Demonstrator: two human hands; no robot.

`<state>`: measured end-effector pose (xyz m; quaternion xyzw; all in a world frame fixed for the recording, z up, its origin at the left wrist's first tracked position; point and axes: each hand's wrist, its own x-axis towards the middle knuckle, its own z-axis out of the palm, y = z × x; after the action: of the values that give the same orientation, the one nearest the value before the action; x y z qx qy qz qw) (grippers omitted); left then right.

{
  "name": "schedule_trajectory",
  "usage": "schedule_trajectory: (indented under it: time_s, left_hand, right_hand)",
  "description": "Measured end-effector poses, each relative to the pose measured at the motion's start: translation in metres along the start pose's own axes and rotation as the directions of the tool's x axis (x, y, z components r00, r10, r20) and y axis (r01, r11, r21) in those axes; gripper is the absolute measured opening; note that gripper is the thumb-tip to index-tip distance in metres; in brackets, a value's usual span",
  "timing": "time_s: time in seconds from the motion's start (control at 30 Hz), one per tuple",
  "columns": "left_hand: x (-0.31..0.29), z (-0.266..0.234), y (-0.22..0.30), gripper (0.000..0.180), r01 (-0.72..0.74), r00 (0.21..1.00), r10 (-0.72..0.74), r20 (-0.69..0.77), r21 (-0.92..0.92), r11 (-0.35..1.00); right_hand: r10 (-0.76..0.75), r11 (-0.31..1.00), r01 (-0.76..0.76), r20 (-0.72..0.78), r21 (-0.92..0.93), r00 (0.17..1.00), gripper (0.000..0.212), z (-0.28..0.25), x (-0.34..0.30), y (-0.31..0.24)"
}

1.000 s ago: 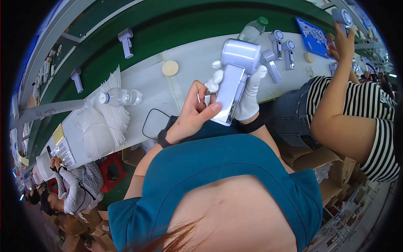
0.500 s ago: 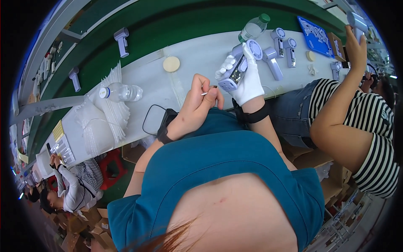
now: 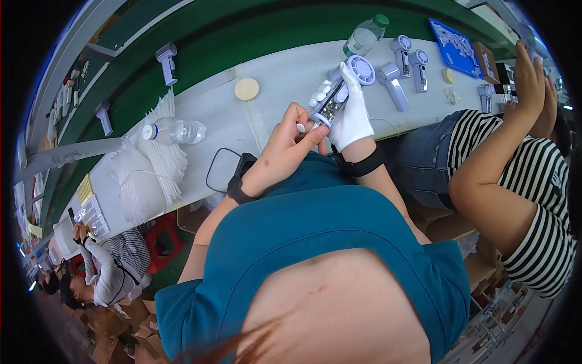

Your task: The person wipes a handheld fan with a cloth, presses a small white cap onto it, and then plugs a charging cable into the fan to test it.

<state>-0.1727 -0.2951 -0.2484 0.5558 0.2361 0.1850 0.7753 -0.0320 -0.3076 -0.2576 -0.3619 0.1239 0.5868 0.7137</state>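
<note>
My right hand [image 3: 353, 121], in a white glove, is closed around a lavender handheld fan [image 3: 328, 111]. Its round head points away from me, and the handle's open side shows the circuit parts inside. My bare left hand [image 3: 287, 144] is at the near end of the handle, thumb and fingers pinched together by it. A small white piece [image 3: 301, 128], like the end of a thin stick, pokes out between the left fingers. How far those fingers touch the handle's end is partly hidden.
Beyond the right hand stand more lavender fans [image 3: 394, 88] and a green-capped bottle [image 3: 365, 36]. A blue tray [image 3: 438, 35] of small parts lies farther right, near a co-worker's raised hand [image 3: 528, 82]. Leftward are a cream disc [image 3: 247, 89], a water bottle [image 3: 176, 131] and stacked clear sleeves [image 3: 142, 188].
My left hand has moved right and up to the near end of the fan's handle. The fan has turned slightly in my right hand. The co-worker's fan is no longer plainly visible.
</note>
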Motion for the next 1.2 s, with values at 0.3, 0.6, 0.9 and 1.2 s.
schedule_trajectory:
  time_s: [0.3,0.6,0.9,1.2]
  left_hand:
    - [0.003,-0.002,-0.007,0.021,0.052,0.995,-0.058,-0.078,-0.077,0.996]
    - [0.010,0.003,-0.022,0.015,-0.080,0.997,0.074,0.031,0.251,0.965]
    - [0.036,0.018,-0.021,0.021,-0.287,0.940,0.337,0.055,0.660,0.694]
    - [0.024,-0.014,-0.024,0.022,-0.190,0.937,0.218,-0.273,0.124,0.974]
  right_hand:
    - [-0.001,1.000,0.001,-0.147,-0.002,0.989,0.029,-0.020,0.032,0.009]
    - [0.111,0.994,-0.108,-0.145,0.027,0.983,0.028,-0.031,0.081,0.020]
    - [0.143,0.989,-0.135,-0.205,0.053,0.968,0.031,-0.017,0.105,0.024]
    - [0.168,0.981,-0.146,-0.193,0.126,0.967,0.030,-0.022,0.090,0.008]
